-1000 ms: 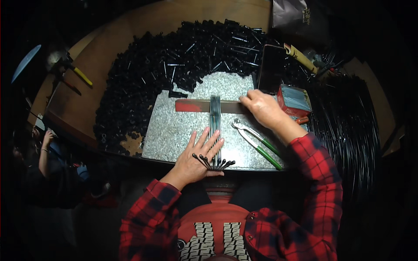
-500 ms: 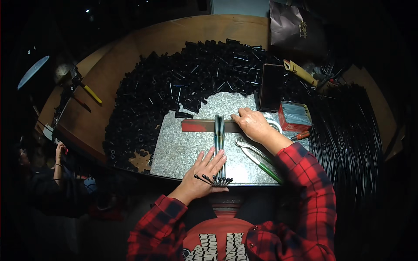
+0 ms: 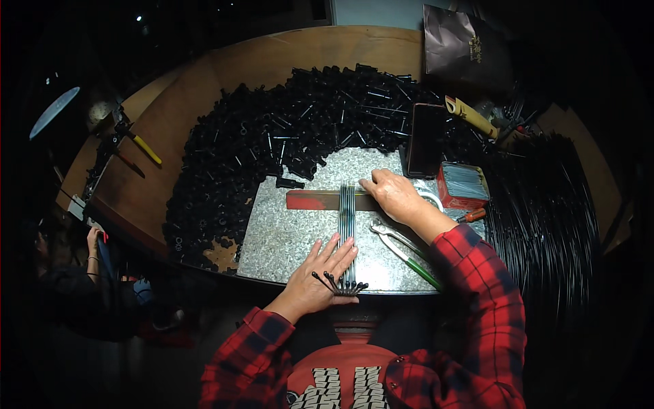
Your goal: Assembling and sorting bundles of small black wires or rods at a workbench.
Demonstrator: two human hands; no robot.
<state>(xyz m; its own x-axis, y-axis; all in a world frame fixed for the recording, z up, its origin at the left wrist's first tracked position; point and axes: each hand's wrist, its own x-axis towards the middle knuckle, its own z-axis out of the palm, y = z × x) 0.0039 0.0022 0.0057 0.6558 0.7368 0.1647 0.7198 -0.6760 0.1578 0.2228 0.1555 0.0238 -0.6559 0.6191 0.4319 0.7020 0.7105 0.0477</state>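
Several thin dark rods [image 3: 347,213] lie side by side, running away from me across a red-and-brown flat bar [image 3: 313,200]. Their near ends fan out into small black knobs [image 3: 351,288]. Stretched flat, the fingers of my left hand [image 3: 315,276] rest against the near part of the rods, its thumb beside the knobs. My right hand [image 3: 395,195] is closed at the bar's right end, next to the rods' far tips; its fingertips are bent down, and what they pinch is hidden. Green-handled pliers [image 3: 409,253] lie just below it on the speckled grey slab [image 3: 279,242].
A heap of black parts [image 3: 225,150] curves round the slab's left and far sides. At right stand a phone [image 3: 426,140], a red box [image 3: 464,187] of thin pieces, an orange-handled screwdriver [image 3: 472,215] and many black rods [image 3: 545,232]. Another person's hand [image 3: 93,240] shows far left.
The whole view has shifted slightly. My hands keep nearly the same places on the rods and bar; the knobs have spread a little differently.
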